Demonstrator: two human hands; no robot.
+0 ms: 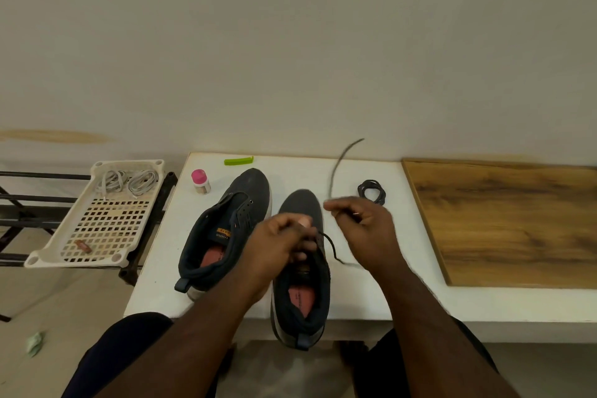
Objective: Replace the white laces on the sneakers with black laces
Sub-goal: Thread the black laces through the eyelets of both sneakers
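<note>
Two sneakers: left sneaker [226, 229] tongue reads "CAMPUS". Beside it, right sneaker [302, 265]: left hand [281, 245] and right hand [361, 226] each pinch black lace [329, 244].

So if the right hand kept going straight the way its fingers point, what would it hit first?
Probably the toe of the right sneaker: the right hand, pinching the black lace, points leftward across it. Depth is unclear; it might pass above.

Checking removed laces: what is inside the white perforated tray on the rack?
The white tray holds two bundles of white laces at its far end and a small brown object near its front. The rest shows bare perforated floor; nothing seems hidden.
</note>
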